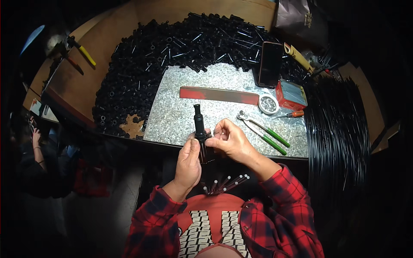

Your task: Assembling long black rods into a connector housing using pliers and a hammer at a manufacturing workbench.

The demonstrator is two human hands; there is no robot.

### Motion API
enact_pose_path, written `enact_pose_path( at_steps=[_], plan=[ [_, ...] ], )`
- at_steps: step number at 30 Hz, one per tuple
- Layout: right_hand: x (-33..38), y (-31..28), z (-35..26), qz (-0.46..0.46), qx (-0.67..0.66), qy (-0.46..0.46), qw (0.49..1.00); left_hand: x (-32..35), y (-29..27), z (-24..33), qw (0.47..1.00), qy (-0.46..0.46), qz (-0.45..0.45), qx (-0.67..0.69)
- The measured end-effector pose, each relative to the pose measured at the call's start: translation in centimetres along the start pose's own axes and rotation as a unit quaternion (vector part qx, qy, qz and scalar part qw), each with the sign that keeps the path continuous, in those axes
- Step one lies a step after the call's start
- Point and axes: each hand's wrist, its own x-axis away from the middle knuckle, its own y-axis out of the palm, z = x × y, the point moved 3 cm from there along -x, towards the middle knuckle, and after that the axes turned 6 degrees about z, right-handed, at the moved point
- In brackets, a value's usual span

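Hands [189, 161] [230, 139] gripping black part [198, 122], slab edge [223, 148] beneath

So the workbench [107, 56] is a brown wooden top with a speckled grey metal sheet [180, 116] laid in the middle. On that sheet there's a long red flat bar [218, 95], green-handled pliers [263, 131], a small orange-handled screwdriver [289, 115] and a little round white tin [268, 104], with a red box [291, 95] and a dark phone [270, 63] just behind. A huge heap of small black tubes [172, 47] wraps around the back and left. Yellow-handled tool [81, 50] sits far left.
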Motion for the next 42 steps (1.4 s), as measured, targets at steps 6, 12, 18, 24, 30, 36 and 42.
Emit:
enact_pose_path(
  at_steps=[6,12,18,24,30,36,42],
  plan=[
    [1.9,1.6,-0.4,-0.058,-0.114,0.153,0.98,0.1,-0.4,0.6,0.999,-0.004,-0.038,-0.009],
    [2.4,2.2,-1.2,-0.067,-0.129,0.1,0.984,0.1,-0.2,1.2,0.999,-0.003,-0.051,-0.007],
    [2.7,2.1,-1.5,-0.072,-0.119,0.099,0.985,0.3,0.1,1.0,1.0,-0.001,-0.022,0.017],
    [2.7,2.0,-1.5,-0.086,-0.12,0.094,0.985,0.4,-0.5,0.6,0.999,-0.006,0.007,0.047],
    [2.4,1.9,-0.7,-0.116,-0.148,0.096,0.977,0.4,-1.1,0.3,0.997,-0.039,-0.047,0.048],
    [2.0,1.9,0.0,-0.141,-0.19,0.085,0.968,0.6,-0.8,0.7,0.998,-0.012,-0.06,-0.018],
    [2.0,1.1,-0.2,-0.159,-0.197,0.091,0.963,0.6,0.0,1.0,0.996,0.002,-0.061,-0.058]
  ],
)
